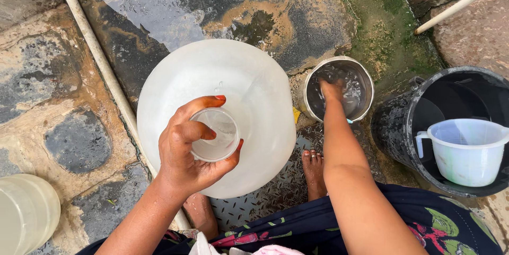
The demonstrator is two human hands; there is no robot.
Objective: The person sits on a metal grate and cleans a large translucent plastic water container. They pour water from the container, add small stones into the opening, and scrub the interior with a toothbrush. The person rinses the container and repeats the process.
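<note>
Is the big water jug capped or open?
Open. The large translucent jug stands upright with no cap on its mouth; the left hand grips the bare neck rim, and you see straight down inside.

A large translucent water jug [254, 96] stands upright, its open round neck [214, 134] ringed by the left hand [185, 151]. To its right, a steel pot [313, 88] holding water sits on the wet ground, the right hand [333, 91] dipped inside it.
</note>
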